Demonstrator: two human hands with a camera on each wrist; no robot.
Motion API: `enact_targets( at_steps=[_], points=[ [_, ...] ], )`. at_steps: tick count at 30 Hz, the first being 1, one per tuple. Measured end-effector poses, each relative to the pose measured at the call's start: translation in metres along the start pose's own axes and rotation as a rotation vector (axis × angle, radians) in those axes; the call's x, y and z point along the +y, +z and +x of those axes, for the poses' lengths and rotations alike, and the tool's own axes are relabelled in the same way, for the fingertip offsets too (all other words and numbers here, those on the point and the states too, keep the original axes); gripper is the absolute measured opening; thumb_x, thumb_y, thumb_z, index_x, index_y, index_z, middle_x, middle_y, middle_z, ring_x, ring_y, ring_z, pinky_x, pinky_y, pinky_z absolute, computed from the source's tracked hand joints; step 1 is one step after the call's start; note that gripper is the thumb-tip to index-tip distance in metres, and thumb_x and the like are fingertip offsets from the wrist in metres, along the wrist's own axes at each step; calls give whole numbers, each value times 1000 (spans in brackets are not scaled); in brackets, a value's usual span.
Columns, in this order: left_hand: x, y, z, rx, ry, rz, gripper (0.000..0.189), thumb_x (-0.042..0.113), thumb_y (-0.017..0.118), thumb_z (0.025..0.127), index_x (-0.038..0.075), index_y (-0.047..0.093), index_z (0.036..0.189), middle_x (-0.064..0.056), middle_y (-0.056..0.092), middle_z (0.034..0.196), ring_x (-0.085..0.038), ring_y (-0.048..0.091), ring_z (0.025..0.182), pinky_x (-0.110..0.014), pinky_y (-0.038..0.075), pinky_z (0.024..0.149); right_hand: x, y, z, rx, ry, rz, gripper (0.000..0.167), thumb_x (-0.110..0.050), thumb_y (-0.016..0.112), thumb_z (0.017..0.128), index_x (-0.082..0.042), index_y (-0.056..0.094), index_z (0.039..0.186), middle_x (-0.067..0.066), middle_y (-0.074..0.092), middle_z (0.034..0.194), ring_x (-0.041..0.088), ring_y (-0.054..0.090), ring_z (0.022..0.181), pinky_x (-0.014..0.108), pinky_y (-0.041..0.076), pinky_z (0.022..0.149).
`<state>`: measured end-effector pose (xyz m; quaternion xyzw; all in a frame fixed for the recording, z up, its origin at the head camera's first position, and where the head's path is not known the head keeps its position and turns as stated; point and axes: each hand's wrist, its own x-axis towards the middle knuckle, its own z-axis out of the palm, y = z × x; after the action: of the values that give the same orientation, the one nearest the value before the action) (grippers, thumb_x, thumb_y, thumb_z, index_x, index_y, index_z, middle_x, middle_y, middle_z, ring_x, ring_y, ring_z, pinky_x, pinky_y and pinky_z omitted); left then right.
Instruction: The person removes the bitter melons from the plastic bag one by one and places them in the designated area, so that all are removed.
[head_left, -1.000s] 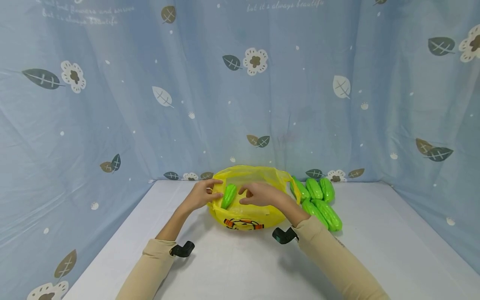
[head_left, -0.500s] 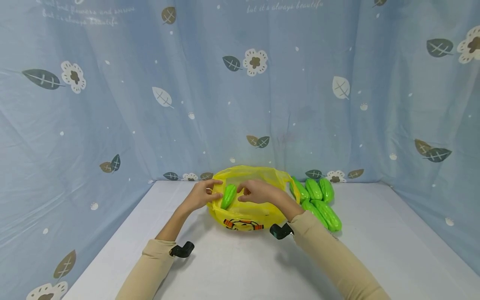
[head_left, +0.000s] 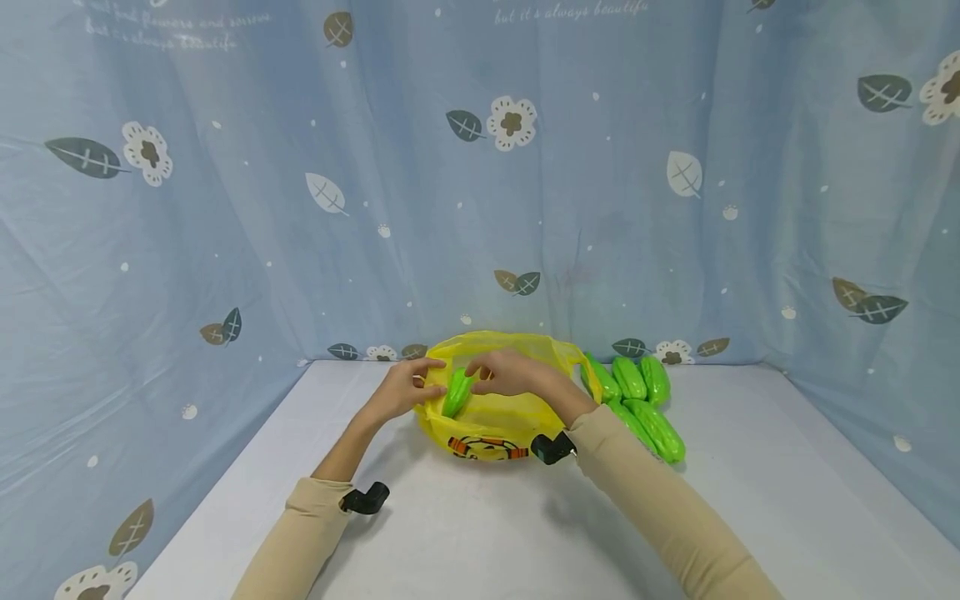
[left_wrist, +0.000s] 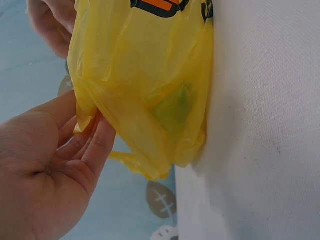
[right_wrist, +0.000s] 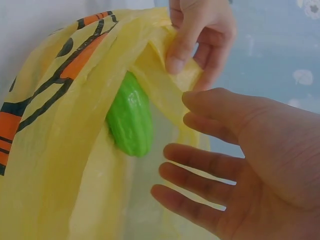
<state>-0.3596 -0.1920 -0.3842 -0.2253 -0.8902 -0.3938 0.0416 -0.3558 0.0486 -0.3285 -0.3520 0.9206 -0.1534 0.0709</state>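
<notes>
A yellow plastic bag (head_left: pixel 517 414) with an orange and black print stands at the back of the table, its mouth held wide. My left hand (head_left: pixel 399 392) pinches the left side of its rim, thumb inside and fingers outside, as the right wrist view shows. Inside, near that side, lies a glossy green ridged vegetable (right_wrist: pixel 131 120), like a bitter melon; it shows dimly through the plastic in the left wrist view. Over the bag's mouth hovers my right hand (head_left: pixel 510 372), fingers spread and slightly bent, with nothing in it. Its fingertips overlap the vegetable's top in the head view.
Several more of the green vegetables (head_left: pixel 655 429) lie in a group to the right of the bag, partly behind my right forearm. A white cloth covers the table (head_left: pixel 450 533). Behind it hangs a blue curtain (head_left: pixel 600 225) with leaves and flowers.
My right hand has shifted left and slightly up over the bag's mouth, closer to the green vegetable inside. The left hand and the bag have stayed in place.
</notes>
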Motion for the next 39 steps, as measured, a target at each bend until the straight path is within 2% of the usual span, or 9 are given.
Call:
enact_targets(
  at_steps=[6, 10, 13, 17, 26, 34, 39],
  points=[
    [-1, -1, 1, -9, -5, 0, 46, 23, 74, 89, 11, 62, 132, -13, 63, 108, -23, 68, 92, -27, 59, 70, 0, 2, 6, -45, 8, -25, 41, -28, 62, 97, -10, 60, 134, 12, 64, 130, 28, 62, 116, 42, 53, 97],
    [-3, -3, -1, -8, -8, 14, 47, 25, 73, 89, 11, 61, 133, -13, 62, 110, -24, 68, 95, -27, 59, 72, -2, 6, 14, -58, 8, -56, 41, -27, 60, 99, -13, 58, 137, 8, 60, 137, 30, 57, 126, 44, 49, 103],
    [-3, -4, -2, -8, -17, 9, 47, 27, 74, 89, 13, 61, 133, -12, 61, 108, -22, 67, 92, -26, 58, 70, -3, 9, 19, -57, 3, -59, 41, -25, 58, 99, -13, 56, 138, 6, 58, 141, 28, 55, 129, 43, 47, 107],
    [-3, -5, -1, -15, -8, 1, 48, 26, 73, 89, 11, 61, 133, -13, 61, 107, -22, 67, 89, -25, 58, 66, -1, 10, 22, -77, 2, -52, 40, -22, 57, 100, -12, 56, 139, 7, 57, 141, 26, 54, 129, 42, 46, 108],
    [1, -5, 1, -15, 7, -5, 48, 24, 74, 89, 10, 61, 133, -14, 61, 109, -22, 67, 90, -25, 58, 68, 3, 10, 27, -139, 19, -61, 39, -16, 53, 102, -11, 53, 141, 10, 53, 145, 31, 48, 135, 45, 42, 112],
    [1, -4, 1, -15, 4, -4, 48, 25, 74, 88, 10, 61, 133, -14, 62, 109, -22, 68, 90, -26, 58, 68, 8, 20, 34, -127, 9, -187, 40, -17, 53, 102, -22, 54, 142, 2, 56, 142, 24, 52, 132, 40, 44, 110],
    [1, -2, 1, -14, 4, -13, 49, 25, 75, 88, 10, 61, 132, -14, 63, 106, -23, 68, 91, -26, 59, 69, 9, 24, 37, -146, 46, -199, 42, -17, 52, 102, -26, 52, 143, 1, 53, 145, 22, 47, 136, 41, 40, 114]
  ],
)
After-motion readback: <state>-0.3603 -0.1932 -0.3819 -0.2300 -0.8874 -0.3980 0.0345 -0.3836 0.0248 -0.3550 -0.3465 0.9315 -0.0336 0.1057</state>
